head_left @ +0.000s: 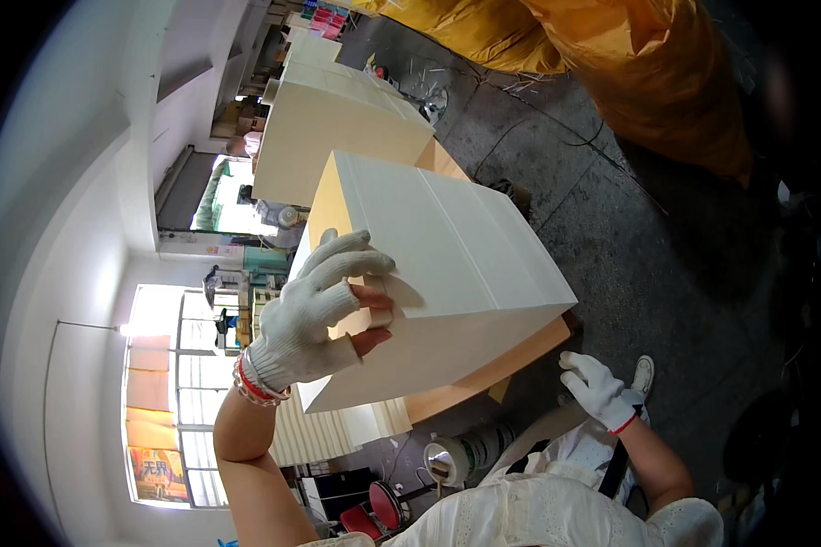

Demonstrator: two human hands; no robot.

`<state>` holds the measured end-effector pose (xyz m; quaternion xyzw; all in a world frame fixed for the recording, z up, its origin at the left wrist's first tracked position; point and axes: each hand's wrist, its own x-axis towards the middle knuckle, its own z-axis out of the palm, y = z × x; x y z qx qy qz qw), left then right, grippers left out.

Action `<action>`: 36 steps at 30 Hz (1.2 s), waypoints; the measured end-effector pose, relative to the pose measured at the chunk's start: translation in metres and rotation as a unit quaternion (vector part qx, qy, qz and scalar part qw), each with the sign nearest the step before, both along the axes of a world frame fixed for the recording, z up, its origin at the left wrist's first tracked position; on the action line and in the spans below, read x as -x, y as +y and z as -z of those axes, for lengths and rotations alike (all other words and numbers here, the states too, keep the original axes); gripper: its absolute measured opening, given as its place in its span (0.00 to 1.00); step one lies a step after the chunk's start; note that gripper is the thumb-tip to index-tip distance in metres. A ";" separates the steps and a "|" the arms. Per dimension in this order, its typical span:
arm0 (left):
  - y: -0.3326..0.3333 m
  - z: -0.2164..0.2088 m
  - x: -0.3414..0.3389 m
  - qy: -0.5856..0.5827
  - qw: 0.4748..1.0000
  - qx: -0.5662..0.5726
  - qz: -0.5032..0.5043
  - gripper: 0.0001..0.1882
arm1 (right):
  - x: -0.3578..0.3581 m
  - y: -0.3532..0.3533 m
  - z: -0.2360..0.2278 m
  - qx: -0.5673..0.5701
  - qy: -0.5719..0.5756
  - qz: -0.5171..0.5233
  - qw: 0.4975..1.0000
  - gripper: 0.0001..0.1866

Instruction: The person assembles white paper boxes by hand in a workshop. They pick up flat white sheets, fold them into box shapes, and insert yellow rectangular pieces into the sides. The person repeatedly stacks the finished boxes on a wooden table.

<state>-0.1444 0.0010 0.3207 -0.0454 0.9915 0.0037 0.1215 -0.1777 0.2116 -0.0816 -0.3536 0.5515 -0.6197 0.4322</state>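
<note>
My left hand (315, 319), in a white knitted glove with bare thumb and finger ends, is at the near edge of a tall white block (456, 237), which looks like stacked sheets. Its fingers are bent and spread, with the fingertips by the block's upper edge; whether they press on it is hard to tell. I see nothing clearly held. My right hand (598, 390), gloved in white with a red cuff, hangs low beside my leg, away from the block. Its fingers curl loosely, and no object shows in them.
The block rests on a tan wooden board (493, 365). Behind it stands another cream stack (347, 137). Large yellow sacks (639, 82) lie on the dark floor (556, 173), with scraps and a thin cord nearby. A metal can (447, 460) and red stool (386, 504) are close to me.
</note>
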 end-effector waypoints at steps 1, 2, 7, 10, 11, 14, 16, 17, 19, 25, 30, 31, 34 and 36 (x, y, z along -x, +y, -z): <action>0.000 -0.001 0.000 -0.001 1.000 0.003 0.005 0.20 | 0.000 0.000 0.001 0.002 0.000 0.001 1.000 0.18; 0.001 -0.001 0.000 -0.002 1.000 0.007 0.010 0.22 | 0.000 0.000 0.003 0.004 -0.001 0.001 1.000 0.18; -0.001 -0.001 -0.003 0.005 1.000 -0.011 0.007 0.23 | 0.003 0.001 0.000 -0.003 0.020 0.000 1.000 0.18; -0.002 -0.002 -0.002 -0.003 1.000 -0.009 0.004 0.20 | 0.003 0.001 0.002 -0.003 0.019 0.003 1.000 0.18; -0.002 -0.005 -0.002 -0.007 1.000 -0.012 0.003 0.19 | 0.004 0.002 0.003 0.002 0.022 0.007 1.000 0.18; -0.009 -0.013 -0.009 0.018 0.999 -0.025 0.005 0.16 | 0.001 0.003 0.011 0.012 0.012 0.015 1.000 0.18; -0.013 -0.020 -0.014 0.047 0.998 -0.039 0.007 0.16 | -0.001 0.004 0.015 0.016 0.013 0.021 1.000 0.18; -0.015 -0.024 -0.015 0.061 0.997 -0.047 0.006 0.15 | -0.001 0.004 0.015 0.018 0.019 0.024 0.999 0.18; -0.014 -0.034 -0.022 0.068 0.997 -0.030 0.002 0.23 | 0.003 0.002 0.009 0.023 0.027 0.024 0.999 0.18; -0.019 -0.019 -0.051 0.217 0.970 0.101 -0.039 0.41 | 0.025 -0.012 -0.034 0.075 0.020 0.009 0.997 0.20; 0.007 -0.021 -0.052 0.243 0.910 -0.047 -0.333 0.29 | 0.064 -0.030 -0.139 0.324 0.240 0.096 0.910 0.21; 0.005 -0.023 -0.051 0.238 0.912 -0.019 -0.333 0.25 | 0.073 -0.038 -0.165 0.369 0.268 0.110 0.883 0.22; -0.013 -0.025 -0.067 0.335 0.891 -0.016 -0.305 0.22 | 0.091 -0.064 -0.239 0.459 0.320 0.114 0.821 0.22; -0.022 -0.043 -0.081 0.403 0.857 0.001 -0.321 0.23 | 0.099 -0.088 -0.279 0.477 0.339 0.073 0.807 0.22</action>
